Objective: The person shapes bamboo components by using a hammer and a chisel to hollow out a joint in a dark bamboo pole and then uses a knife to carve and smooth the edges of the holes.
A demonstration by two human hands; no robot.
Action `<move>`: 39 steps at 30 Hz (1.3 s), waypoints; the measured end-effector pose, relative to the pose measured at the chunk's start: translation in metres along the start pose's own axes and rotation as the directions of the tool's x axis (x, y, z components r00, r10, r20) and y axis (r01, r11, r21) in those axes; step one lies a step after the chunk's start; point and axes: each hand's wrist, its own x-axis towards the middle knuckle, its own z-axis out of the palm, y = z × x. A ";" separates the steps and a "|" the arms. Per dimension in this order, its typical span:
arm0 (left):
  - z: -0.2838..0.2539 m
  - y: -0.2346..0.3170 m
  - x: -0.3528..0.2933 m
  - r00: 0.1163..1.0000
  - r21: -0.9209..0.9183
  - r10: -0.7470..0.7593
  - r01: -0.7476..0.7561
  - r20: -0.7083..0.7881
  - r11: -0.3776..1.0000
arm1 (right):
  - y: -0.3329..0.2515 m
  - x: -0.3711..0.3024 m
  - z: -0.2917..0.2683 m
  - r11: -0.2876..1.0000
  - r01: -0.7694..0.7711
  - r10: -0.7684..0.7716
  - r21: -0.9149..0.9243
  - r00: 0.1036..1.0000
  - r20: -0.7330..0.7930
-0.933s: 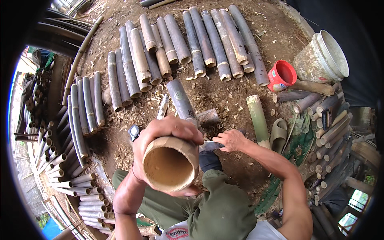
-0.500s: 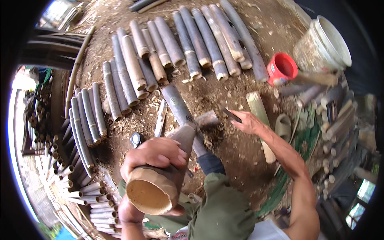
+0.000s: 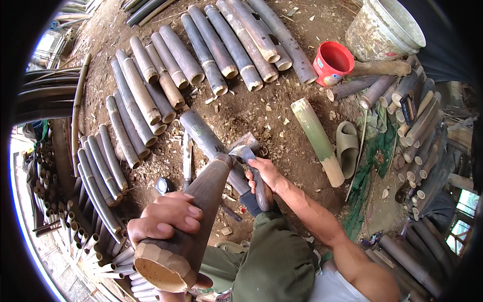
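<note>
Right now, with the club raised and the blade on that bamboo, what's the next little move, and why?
Probably bring the wooden club in the left hand down onto the knife. The right hand holds its blade against the end of the grey bamboo tube, and the club's tip is already beside it.

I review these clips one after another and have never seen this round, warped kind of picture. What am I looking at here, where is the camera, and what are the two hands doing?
The camera sits on the person's head and looks down through a fisheye lens, so straight edges bend near the rim. No machine is involved: both hands are the person's own.

The left hand has its grip round a thick bamboo piece, cut end near the camera, far end pointing down toward a bamboo tube lying on the dirt ground. The right hand holds the dark handle of a blade at that tube.

Rows of cut bamboo tubes lie beyond. To the right are a red cup, a pale bucket, a greenish bamboo length and a sandal.
</note>
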 end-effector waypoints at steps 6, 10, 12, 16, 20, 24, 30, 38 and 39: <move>0.004 -0.005 -0.002 0.999 -0.001 0.035 -0.035 0.005 0.999 | 0.036 -0.032 0.028 0.993 0.114 -0.110 0.014 0.981 -0.159; 0.001 -0.003 0.000 0.999 0.014 0.018 -0.019 0.049 1.000 | 0.031 -0.060 0.027 0.998 0.001 0.004 0.060 0.996 -0.090; -0.003 0.000 -0.002 0.997 0.039 -0.001 -0.002 0.072 0.999 | 0.019 -0.060 0.014 0.992 0.125 -0.121 0.006 0.970 -0.212; -0.023 -0.043 -0.014 0.996 0.148 0.027 -0.040 0.086 0.988 | 0.001 0.010 -0.041 0.220 -0.140 -0.645 -0.966 0.722 -0.251; -0.015 -0.139 -0.040 0.996 0.136 0.060 -0.068 0.059 0.988 | -0.013 0.027 -0.124 -0.114 -0.296 -0.673 -0.948 0.725 -0.145; -0.032 -0.158 -0.072 0.996 0.251 0.022 0.001 -0.087 0.968 | -0.027 -0.026 0.033 0.227 0.575 -0.699 -0.786 0.658 0.280; -0.020 -0.153 -0.076 0.981 0.227 0.026 0.019 -0.194 0.974 | -0.051 -0.096 0.195 0.148 0.978 -0.475 -0.147 0.201 0.857; -0.012 -0.145 -0.076 0.971 0.191 -0.032 0.079 -0.237 0.978 | -0.047 -0.103 0.198 0.054 0.972 -0.486 -0.230 0.227 0.844; -0.012 -0.145 -0.076 0.971 0.194 -0.033 0.081 -0.236 0.978 | -0.048 -0.101 0.197 0.050 0.975 -0.476 -0.216 0.213 0.853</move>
